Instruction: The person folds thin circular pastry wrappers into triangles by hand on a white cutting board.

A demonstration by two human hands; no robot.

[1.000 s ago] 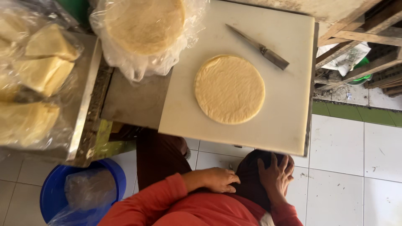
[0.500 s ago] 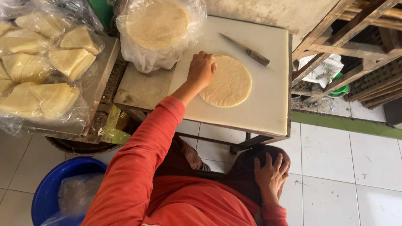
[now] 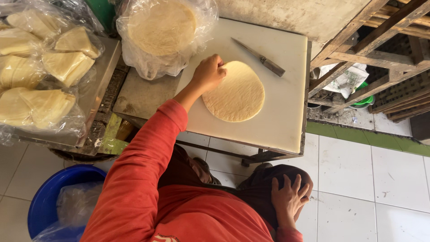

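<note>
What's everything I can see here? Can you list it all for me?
Flatbread round: one, pale yellow, flat on the cutting board.
Cutting board: one, white, on a metal stand.
Knife: one, dark handle, on the board beyond the round.
Bag of rounds: one, clear plastic, a pale stack inside, left of the board.
Bagged folded pieces: several, pale yellow in clear plastic, on the tray at far left.
Bucket: one, blue, plastic-lined, on the tiled floor.
Wooden frame: brown slats, upper right.
Left hand: on the round's near-left edge, red sleeve.
Right hand: resting on the dark-clothed knee.
</note>
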